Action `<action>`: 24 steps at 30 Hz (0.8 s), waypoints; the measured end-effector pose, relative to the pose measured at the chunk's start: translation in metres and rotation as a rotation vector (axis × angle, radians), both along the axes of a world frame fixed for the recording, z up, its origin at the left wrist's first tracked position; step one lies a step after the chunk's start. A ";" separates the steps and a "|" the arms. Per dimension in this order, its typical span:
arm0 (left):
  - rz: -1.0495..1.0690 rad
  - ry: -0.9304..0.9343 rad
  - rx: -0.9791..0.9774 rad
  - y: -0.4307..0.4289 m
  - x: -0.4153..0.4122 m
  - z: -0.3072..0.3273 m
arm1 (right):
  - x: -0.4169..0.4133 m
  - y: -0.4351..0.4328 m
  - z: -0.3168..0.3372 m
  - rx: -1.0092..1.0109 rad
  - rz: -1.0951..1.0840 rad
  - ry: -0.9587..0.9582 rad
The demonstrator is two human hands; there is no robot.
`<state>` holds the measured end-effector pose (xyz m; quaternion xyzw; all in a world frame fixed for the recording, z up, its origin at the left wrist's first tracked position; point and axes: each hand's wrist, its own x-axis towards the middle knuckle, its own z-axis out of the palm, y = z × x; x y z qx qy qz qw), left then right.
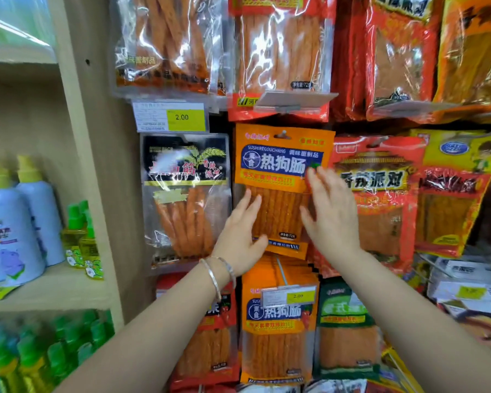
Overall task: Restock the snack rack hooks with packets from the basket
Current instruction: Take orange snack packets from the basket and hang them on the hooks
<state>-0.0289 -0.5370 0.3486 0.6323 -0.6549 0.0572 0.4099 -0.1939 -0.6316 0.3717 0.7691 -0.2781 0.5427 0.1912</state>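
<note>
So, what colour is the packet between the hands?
The packet is orange, with a blue label; head view.

Place: a shop, at its snack aisle.
Hanging stock, 12 o'clock: rows of sealed snack packets [281, 160] hung on hooks [283, 134].
Prices: yellow 2.00 price tag [185, 117] at 11 o'clock; a second tag [298, 296] at 6 o'clock.
Side, 9 o'clock: wooden shelf [54, 290] stocked with matching bottles [9, 231].

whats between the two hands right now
In the head view, the orange packet on its hook spans the gap between the left hand and the right hand.
</note>
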 end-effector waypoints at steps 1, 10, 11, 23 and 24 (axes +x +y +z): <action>0.001 -0.001 0.021 -0.002 0.000 -0.006 | 0.002 -0.001 -0.009 -0.004 -0.007 0.086; 0.103 -0.173 0.180 -0.035 0.014 -0.019 | 0.024 -0.034 -0.018 0.165 -0.163 0.436; 0.114 -0.189 0.192 -0.039 0.016 -0.020 | 0.028 -0.037 -0.018 0.184 -0.185 0.450; -0.005 0.036 0.142 -0.010 -0.003 -0.023 | 0.011 -0.008 -0.013 0.336 0.042 0.298; -0.021 0.078 0.109 0.004 -0.007 -0.025 | 0.006 0.003 -0.017 0.377 0.092 0.248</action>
